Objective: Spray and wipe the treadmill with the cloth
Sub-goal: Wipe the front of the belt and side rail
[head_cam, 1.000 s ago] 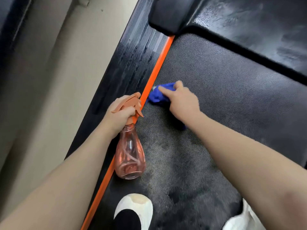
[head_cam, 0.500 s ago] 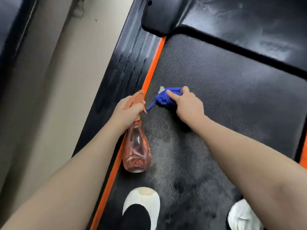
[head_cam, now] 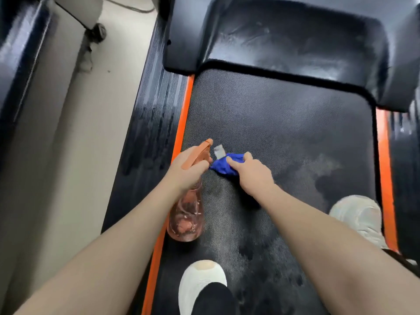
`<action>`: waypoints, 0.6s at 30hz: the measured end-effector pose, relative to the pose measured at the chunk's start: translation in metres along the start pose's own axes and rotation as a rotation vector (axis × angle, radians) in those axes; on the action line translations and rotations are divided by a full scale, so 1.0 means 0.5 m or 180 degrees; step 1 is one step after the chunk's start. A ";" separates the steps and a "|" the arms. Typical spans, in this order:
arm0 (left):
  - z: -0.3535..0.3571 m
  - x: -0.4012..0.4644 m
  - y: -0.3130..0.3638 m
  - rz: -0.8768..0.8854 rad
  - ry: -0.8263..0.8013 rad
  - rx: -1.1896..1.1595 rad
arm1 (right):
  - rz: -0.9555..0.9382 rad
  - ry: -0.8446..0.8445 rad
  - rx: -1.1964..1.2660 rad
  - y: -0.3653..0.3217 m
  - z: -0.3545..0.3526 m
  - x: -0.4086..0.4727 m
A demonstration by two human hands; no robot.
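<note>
The treadmill belt (head_cam: 284, 123) is dark and textured, with wet patches and an orange stripe (head_cam: 181, 123) along each side. My right hand (head_cam: 252, 172) presses a bunched blue cloth (head_cam: 221, 165) with a small grey tag onto the belt, left of centre. My left hand (head_cam: 186, 169) grips the orange trigger head of a clear pink spray bottle (head_cam: 186, 214), which hangs down over the left orange stripe, right beside the cloth.
Black motor cover (head_cam: 284, 39) spans the belt's far end. Ribbed black side rail (head_cam: 152, 123) runs at left, then pale floor (head_cam: 75, 155) and a dark machine edge (head_cam: 16, 64). My white shoes (head_cam: 202, 283) (head_cam: 356, 217) stand on the belt.
My right hand slid the cloth from the left orange stripe a little toward the belt's middle. The view tilted up and back, so both hands now sit lower and the motor cover shows whole.
</note>
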State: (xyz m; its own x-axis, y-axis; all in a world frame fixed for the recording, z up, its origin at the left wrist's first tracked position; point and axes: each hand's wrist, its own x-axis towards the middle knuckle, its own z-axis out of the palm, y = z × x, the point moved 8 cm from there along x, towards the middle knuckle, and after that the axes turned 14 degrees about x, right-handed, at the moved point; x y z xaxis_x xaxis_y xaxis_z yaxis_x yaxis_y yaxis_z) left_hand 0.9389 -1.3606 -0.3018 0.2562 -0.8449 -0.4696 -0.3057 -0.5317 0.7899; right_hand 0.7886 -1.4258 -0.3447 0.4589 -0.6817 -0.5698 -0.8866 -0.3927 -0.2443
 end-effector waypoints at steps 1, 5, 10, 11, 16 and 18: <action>0.001 0.006 0.010 0.0043 0.0020 0.0038 | -0.0167 -0.0224 -0.0023 -0.015 0.012 -0.015; 0.014 0.014 0.058 0.0265 -0.0081 0.0258 | 0.0013 0.0038 0.0165 0.011 -0.053 -0.038; 0.026 -0.010 0.062 0.0225 -0.0170 0.0337 | 0.0384 0.0220 0.0258 0.096 -0.113 -0.068; 0.031 -0.008 0.068 0.0272 -0.0195 0.0384 | 0.0388 0.0188 0.0218 0.112 -0.110 -0.074; 0.062 0.019 0.077 0.0083 -0.0108 0.0723 | 0.0433 0.0338 0.0213 0.187 -0.064 -0.061; 0.093 0.028 0.083 0.0050 -0.0151 0.0887 | 0.0731 0.0551 0.0363 0.229 -0.063 -0.051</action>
State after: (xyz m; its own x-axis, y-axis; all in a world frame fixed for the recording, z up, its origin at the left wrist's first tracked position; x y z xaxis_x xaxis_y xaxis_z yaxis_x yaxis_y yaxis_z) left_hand 0.8872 -1.3974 -0.2939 0.2083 -0.8515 -0.4813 -0.5513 -0.5087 0.6613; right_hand 0.6771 -1.4729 -0.3335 0.2399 -0.8435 -0.4805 -0.9645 -0.1509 -0.2167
